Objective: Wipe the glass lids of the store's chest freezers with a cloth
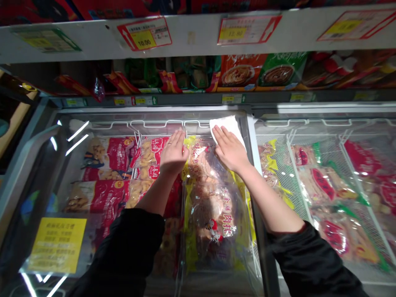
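Note:
My right hand (pixel 230 150) lies flat with fingers stretched, pressing a white cloth (pixel 232 126) against the glass lid (pixel 93 123) of a chest freezer, near the lid's far right corner. To its left, my left hand (pixel 173 152) rests palm down on the same glass, fingers extended, with nothing in it. Under the glass, yellow-edged bags of meat patties (pixel 213 210) lie below and between my hands. Red bags of frozen food (pixel 108 194) show further left.
Above the freezer's far edge runs a shelf with price tags (pixel 144 36) and packaged food (pixel 239 72). A yellow notice (pixel 57 245) is stuck on the lid at lower left. A dark lid frame (pixel 262 247) divides this section from another with frozen bags (pixel 321 183) on the right.

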Motion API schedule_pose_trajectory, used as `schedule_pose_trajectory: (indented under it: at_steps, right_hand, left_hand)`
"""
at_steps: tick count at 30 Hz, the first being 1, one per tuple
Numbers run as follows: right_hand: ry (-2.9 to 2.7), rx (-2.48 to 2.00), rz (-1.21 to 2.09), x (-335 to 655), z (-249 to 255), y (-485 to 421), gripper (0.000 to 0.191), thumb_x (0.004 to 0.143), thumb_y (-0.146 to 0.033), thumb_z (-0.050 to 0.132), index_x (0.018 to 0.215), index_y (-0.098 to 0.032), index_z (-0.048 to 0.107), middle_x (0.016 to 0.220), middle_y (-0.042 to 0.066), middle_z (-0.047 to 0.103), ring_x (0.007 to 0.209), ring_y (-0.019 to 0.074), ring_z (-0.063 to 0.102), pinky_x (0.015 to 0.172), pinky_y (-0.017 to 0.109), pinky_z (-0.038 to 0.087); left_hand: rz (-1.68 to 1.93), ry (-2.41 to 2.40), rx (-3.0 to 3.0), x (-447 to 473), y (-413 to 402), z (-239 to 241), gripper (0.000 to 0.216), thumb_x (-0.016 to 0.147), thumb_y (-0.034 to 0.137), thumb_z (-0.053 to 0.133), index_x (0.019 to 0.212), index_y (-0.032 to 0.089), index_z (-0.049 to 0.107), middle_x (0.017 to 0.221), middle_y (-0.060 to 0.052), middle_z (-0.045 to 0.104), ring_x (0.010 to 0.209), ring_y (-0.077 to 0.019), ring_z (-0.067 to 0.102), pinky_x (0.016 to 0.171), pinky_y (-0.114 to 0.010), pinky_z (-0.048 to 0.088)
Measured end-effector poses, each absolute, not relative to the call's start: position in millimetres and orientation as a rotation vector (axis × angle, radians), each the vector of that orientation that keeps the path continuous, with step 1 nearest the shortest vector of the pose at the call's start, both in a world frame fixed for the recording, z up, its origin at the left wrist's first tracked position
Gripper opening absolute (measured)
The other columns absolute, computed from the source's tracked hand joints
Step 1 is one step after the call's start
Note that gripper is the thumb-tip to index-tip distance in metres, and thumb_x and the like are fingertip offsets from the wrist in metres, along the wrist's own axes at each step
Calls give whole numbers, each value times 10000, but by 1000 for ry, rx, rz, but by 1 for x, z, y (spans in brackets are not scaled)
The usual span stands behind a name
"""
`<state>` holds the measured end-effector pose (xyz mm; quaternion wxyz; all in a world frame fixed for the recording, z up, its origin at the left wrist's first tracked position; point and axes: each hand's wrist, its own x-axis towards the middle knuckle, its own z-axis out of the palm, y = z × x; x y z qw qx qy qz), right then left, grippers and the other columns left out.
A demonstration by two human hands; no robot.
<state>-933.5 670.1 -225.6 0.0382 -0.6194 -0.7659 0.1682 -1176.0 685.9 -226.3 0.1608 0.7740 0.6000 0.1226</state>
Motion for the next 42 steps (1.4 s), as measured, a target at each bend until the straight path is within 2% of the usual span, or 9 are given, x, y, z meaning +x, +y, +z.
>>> schedule_pose_trajectory:
  at_steps: [9, 14, 18, 22, 26, 32, 35, 39, 42]
  right_hand:
    - [-2201, -2007, 487, -933, -238, 696, 740, 1043, -299, 323, 1767, -164, 255, 1828, 34, 258, 1703, 282, 206, 1391, 564, 232]
    - [-2225, -1936, 574, -940, -235, 702, 711, 1070, -340, 295, 1755, -153, 286, 1827, 33, 261, 1706, 247, 196, 1400, 511, 208]
    - [-2140, -1849, 597, -918, -226, 682, 673, 1106, -375, 236, 1738, -162, 330, 1807, 48, 326, 1690, 210, 257, 1391, 477, 244]
    - [-2011, -2023, 410, -894, -228, 644, 682, 1094, -348, 289, 1744, -143, 308, 1794, 105, 356, 1683, 263, 281, 1378, 551, 270]
    - [-1977, -2120, 357, -889, -238, 618, 695, 1095, -331, 280, 1761, -135, 253, 1784, 142, 371, 1668, 282, 322, 1368, 566, 299]
    - [-2008, -2068, 361, -895, -236, 618, 689, 1091, -306, 275, 1751, -111, 279, 1796, 138, 337, 1681, 262, 282, 1381, 534, 272]
    - [-2017, -2118, 383, -894, -234, 620, 706, 1066, -274, 281, 1736, -53, 290, 1816, 144, 278, 1694, 252, 238, 1395, 494, 240]
    - [-1995, -2117, 386, -892, -236, 621, 737, 1049, -263, 296, 1764, -102, 222, 1820, 119, 274, 1697, 232, 221, 1394, 506, 249]
    - [-1983, -2072, 381, -892, -239, 620, 764, 1047, -268, 300, 1779, -117, 146, 1816, 120, 283, 1695, 237, 225, 1387, 535, 260]
  left_hand:
    - [369, 1700, 2211, -1177, 685, -230, 704, 1023, 174, 503, 1714, 262, 404, 1740, -18, 464, 1646, -252, 389, 1396, -469, 321]
    - [379, 1669, 2207, -1178, 685, -230, 710, 1027, 181, 480, 1725, 266, 380, 1745, -22, 456, 1653, -277, 373, 1390, -509, 328]
    - [367, 1628, 2216, -1181, 689, -226, 701, 1009, 173, 495, 1704, 229, 422, 1737, -47, 470, 1651, -282, 376, 1387, -503, 323]
    - [379, 1630, 2146, -1183, 691, -222, 674, 1014, 215, 524, 1683, 216, 447, 1743, -73, 465, 1648, -307, 383, 1370, -530, 346]
    - [416, 1623, 2154, -1153, 684, -211, 621, 1036, 166, 448, 1656, 200, 475, 1723, -81, 503, 1645, -262, 392, 1380, -498, 325]
    - [216, 1222, 2368, -1053, 686, -197, 616, 1073, 176, 342, 1681, 119, 425, 1790, -77, 377, 1686, -187, 286, 1408, -386, 216]
    - [104, 1267, 2355, -1028, 699, -204, 626, 1098, 213, 302, 1713, 107, 354, 1816, -85, 305, 1703, -189, 230, 1412, -403, 170]
    - [35, 1304, 2382, -1034, 703, -217, 673, 1111, 315, 359, 1744, 105, 265, 1844, -97, 194, 1716, -223, 175, 1413, -425, 141]
    - [52, 1380, 2378, -1046, 687, -220, 691, 1115, 347, 350, 1756, 117, 228, 1844, -105, 195, 1718, -240, 168, 1412, -454, 146]
